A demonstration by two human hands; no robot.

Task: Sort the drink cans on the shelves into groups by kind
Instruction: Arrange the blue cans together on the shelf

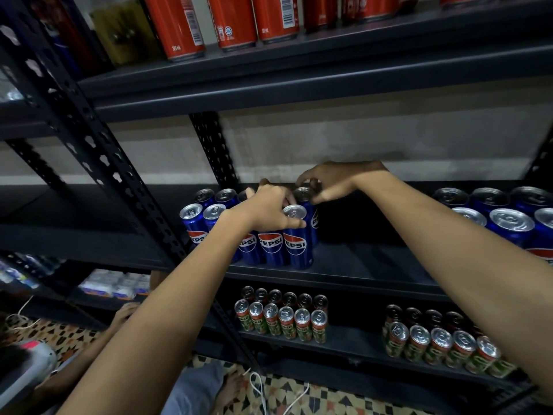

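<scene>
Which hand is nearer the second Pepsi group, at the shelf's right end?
Right. The right hand pinches a back-row can, on the side facing that right-end Pepsi group; the left hand sits farther left.

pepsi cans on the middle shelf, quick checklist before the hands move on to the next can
1. Left hand grip: fingers curled over the top of a front-row Pepsi can: ok.
2. Right hand grip: fingertips pinch the rim of a back-row can: ok.
3. Cans in the left Pepsi group upright: ok.
4. Free space on the middle shelf to the right of the group: ok.
5. Second Pepsi group at far right not yet merged: not ok.
6. Kinds mixed in this group: hidden cans behind hands, cannot tell.
</scene>
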